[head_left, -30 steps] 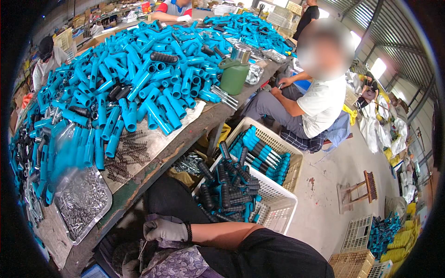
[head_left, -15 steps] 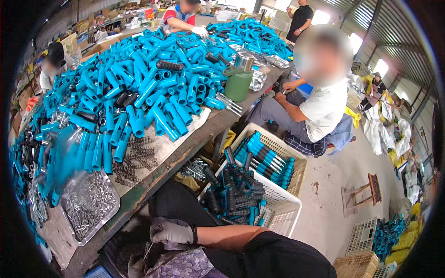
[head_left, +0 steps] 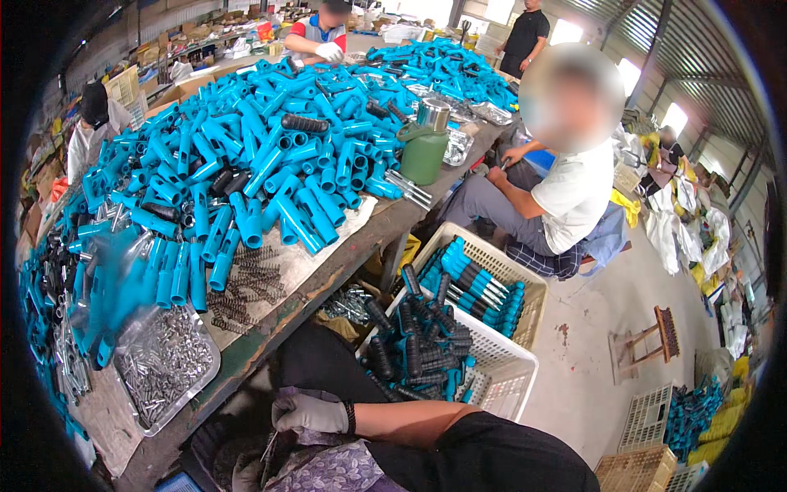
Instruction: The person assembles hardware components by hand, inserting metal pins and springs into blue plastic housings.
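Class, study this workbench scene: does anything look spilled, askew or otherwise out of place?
A bunch of small metal parts lies under the table edge, off the bench. Loose springs lie scattered beside the blue tubes.

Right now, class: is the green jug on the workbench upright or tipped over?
Upright. The green jug stands on its base at the table edge, its metal cap on top, beside the blue tubes.

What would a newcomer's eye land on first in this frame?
The huge heap of bright blue plastic handles covering the long workbench at upper left. Next, the white crate of blue-and-black finished tools on the floor beside the bench, with a seated co-worker just behind it. Low in the frame, the person's gloved hand rests in their lap, above patterned cloth.
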`<state>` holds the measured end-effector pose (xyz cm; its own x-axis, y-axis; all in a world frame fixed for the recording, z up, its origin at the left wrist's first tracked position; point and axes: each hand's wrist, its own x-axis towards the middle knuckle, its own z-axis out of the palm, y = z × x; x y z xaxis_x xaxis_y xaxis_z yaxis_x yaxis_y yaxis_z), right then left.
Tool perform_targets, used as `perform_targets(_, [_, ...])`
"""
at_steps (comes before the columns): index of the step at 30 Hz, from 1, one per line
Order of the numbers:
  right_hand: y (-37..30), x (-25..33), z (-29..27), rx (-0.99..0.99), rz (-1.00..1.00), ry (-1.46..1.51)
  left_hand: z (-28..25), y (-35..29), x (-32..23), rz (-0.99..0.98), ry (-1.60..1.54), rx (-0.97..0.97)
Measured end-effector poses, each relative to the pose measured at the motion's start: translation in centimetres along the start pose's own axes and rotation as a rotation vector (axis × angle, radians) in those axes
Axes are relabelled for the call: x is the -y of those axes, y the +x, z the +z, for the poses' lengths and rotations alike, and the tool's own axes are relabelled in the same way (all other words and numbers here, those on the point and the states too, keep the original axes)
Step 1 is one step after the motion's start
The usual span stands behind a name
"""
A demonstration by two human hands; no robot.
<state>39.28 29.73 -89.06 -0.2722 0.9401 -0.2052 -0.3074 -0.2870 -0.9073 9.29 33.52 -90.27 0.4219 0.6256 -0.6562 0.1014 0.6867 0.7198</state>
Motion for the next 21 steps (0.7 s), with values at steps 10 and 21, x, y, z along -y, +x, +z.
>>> perform_targets(10, [-1.1,3.3,1.7,-0.033,-0.074,0.026,0.0,-0.1,-0.5,0.009,0.017,0.003])
perform_targets(21, [-0.5,2.0,1.1,0.002,-0.014,0.031,0.1,0.4,-1.1,0.014,0.045,0.012])
